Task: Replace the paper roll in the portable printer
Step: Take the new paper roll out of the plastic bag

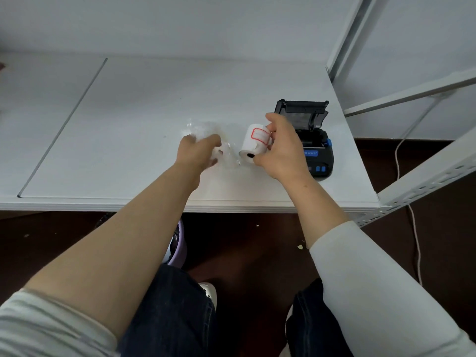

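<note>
white tabletop (128,124). right hand (279,148) fingers pinching paper roll (255,143) beside open printer (311,140). left hand (198,153) blurred, fingers closed on clear wrapper (226,155).

The desk (144,104) looks smooth, matt white; the paper roll (253,145) is plain white paper; the printer (313,140) is black, slightly glossy plastic; the wrapper (206,130) is clear, shiny film.
</note>
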The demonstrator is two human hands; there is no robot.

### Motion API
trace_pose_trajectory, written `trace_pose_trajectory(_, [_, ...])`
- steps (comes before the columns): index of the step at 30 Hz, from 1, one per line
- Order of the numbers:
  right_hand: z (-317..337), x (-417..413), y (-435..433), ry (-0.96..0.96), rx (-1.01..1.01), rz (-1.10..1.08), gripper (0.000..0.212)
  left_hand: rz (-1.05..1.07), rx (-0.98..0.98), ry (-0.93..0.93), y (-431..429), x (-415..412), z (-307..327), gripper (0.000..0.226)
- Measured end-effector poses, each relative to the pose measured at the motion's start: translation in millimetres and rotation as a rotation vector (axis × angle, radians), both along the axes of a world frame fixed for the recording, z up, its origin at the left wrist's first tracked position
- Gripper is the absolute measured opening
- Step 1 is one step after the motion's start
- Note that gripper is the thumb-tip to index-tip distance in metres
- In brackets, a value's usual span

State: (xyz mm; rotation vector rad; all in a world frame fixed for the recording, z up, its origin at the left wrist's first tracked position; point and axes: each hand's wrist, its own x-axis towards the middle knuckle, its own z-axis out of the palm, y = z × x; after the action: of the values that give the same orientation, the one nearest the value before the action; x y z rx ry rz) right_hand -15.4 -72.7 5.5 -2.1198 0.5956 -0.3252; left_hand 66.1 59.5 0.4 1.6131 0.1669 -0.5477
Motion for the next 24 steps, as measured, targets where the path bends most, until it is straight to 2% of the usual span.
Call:
trace_pose_trajectory(1, [1.8, -2.5, -1.2, -0.021, 0.023, -0.013, 0.083, 0.004, 0.083, -0.022, -2.5, -1.0, 2.8, 0.021])
trace_pose_trajectory(4, [7.5, -10.4, -3.6, -0.054, 0.072, -0.019, 0.083, 0.064, 0.551, -0.163, -5.8, -4.4, 5.4, 0.068])
trace_pose_trajectory(6, [11.5, -16.2, -4.5, -0.077, 0.153, -0.01, 0.082, 0.142, 0.709, -0.334, -6.4, -13.5, 5.7, 0.083])
trace_pose_trajectory(7, [13.5, -19.2, -5.1, -0.085, 0.21, -0.002, 0.082, 0.177, 0.677, -0.45, -7.7, -17.5, 4.6, 0.079])
trace_pose_trajectory(9, [16.6, -25.2, -7.3, -0.104, 0.314, 0.019, 0.083, 0.179, 0.401, -0.57, -12.8, -24.6, 6.7, 0.056])
trace_pose_trajectory(11, [18.0, -30.6, -10.9, -0.123, 0.376, 0.061, 0.083, 0.094, 0.117, -0.43, -22.6, -33.5, 13.7, 0.024])
trace_pose_trajectory(12, [18.4, -32.9, -12.7, -0.122, 0.387, 0.087, 0.083, 0.048, 0.053, -0.305, -28.1, -36.4, 17.4, 0.014])
trace_pose_trajectory(14, [17.8, -37.0, -15.8, -0.107, 0.388, 0.129, 0.083, -0.069, 0.018, -0.038, -36.9, -41.0, 23.3, 0.029])
trace_pose_trajectory(16, [16.0, -39.0, -19.2, -0.098, 0.38, 0.16, 0.084, -0.165, 0.023, 0.109, -41.9, -42.0, 19.9, 0.047])
trace_pose_trajectory(18, [14.4, -38.7, -22.1, -0.098, 0.386, 0.185, 0.084, -0.166, 0.011, 0.12, -43.8, -42.4, 12.0, 0.045])
trace_pose_trajectory(20, [12.6, -36.7, -23.5, -0.111, 0.406, 0.182, 0.08, -0.085, -0.133, 0.135, -44.9, -42.8, 7.4, 0.035])
trace_pose_trajectory(22, [10.6, -33.4, -24.3, -0.121, 0.412, 0.127, 0.072, -0.005, -0.285, 0.163, -46.6, -41.8, 3.6, 0.033])
trace_pose_trajectory(24, [9.0, -30.0, -24.7, -0.109, 0.387, 0.077, 0.063, 0.015, -0.307, 0.163, -46.8, -39.6, -2.6, 0.034])
